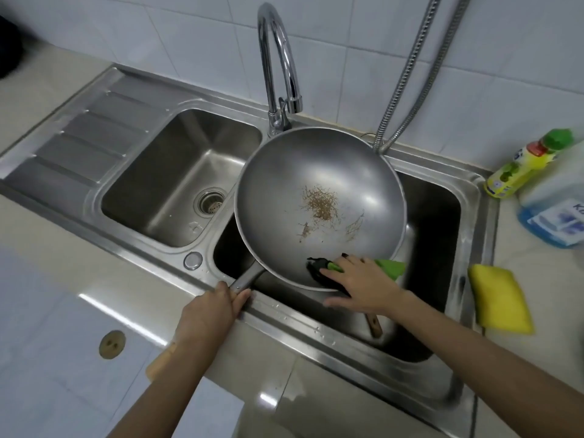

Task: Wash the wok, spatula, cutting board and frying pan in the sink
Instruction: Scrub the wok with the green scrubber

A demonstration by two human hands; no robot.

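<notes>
Both my bare forearms reach forward from the bottom of the view. My left hand (212, 306) is curled into a closed grip around a handle, thumb pointing forward along it, wrist straight. My right hand (360, 287) lies palm down with fingers spread and extended to the left, pressing flat on a scrubbing pad, thumb stretched toward my body.

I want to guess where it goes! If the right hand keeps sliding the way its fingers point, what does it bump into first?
Probably the black and green scrubbing cloth under the right hand's fingertips; beyond it, the round grey metal wok's curved inner wall, though depth is unclear.
</notes>
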